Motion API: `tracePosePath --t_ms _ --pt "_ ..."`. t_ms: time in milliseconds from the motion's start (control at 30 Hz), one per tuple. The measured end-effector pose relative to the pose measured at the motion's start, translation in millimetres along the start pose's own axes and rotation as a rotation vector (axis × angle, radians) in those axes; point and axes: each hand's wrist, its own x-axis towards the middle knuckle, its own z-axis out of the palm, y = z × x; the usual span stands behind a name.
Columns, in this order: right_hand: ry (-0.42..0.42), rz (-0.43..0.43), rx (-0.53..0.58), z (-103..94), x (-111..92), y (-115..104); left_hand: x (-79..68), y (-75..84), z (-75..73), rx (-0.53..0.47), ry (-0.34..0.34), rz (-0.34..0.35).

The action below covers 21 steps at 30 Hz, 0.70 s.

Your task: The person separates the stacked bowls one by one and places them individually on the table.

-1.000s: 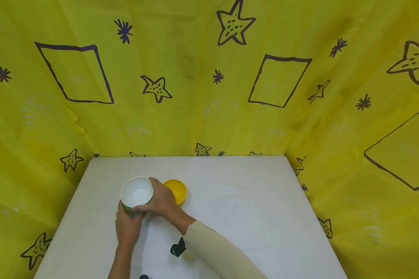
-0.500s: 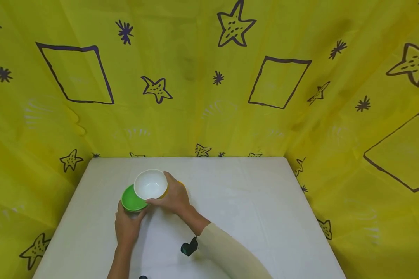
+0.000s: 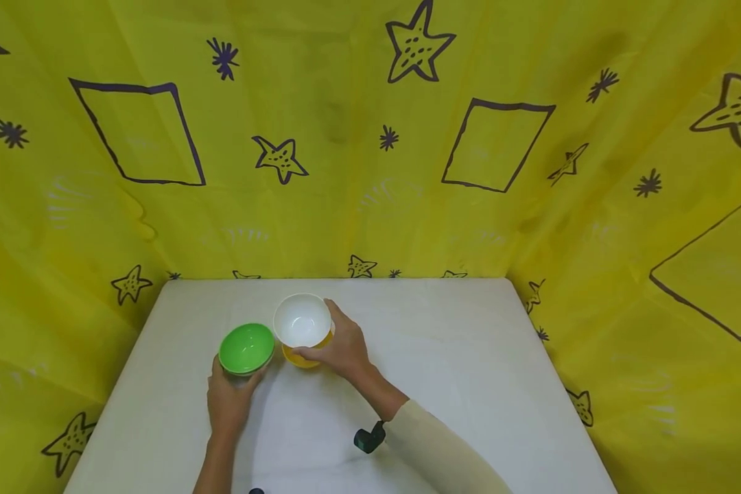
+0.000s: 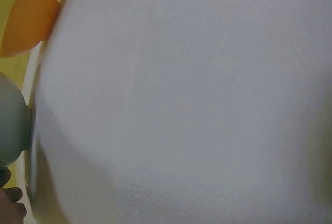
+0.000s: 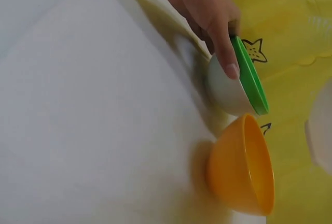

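Sleeve point(image 3: 447, 449) is showing nearest, on the right arm point(image 3: 379, 394). Beyond, the left grip point(image 3: 230, 399) is clasping a green bowl point(image 3: 247, 348), pale outside, thumb and fingers parted around its near side. The right grip point(image 3: 342, 345) is grasping a white bowl point(image 3: 301, 319) by its right side, thumb and fingers well parted, holding it above a yellow bowl point(image 5: 228, 172) that is standing on the bench point(image 3: 451, 370). Yellow curtain point(image 3: 346, 213) is hanging behind.

White bowl point(image 3: 302, 320) raised above orange bowl point(image 5: 225, 167), apart from it. Green bowl point(image 3: 246, 348), pale outside, just beside orange bowl. All open upward.
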Motion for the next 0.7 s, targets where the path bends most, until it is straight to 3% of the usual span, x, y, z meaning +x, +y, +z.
tracePosePath --t_ms 700 --pt "0.131 0.082 -0.011 -41.9 -20.9 43.7 2.5 -2.8 1.2 0.012 -0.015 -0.005"
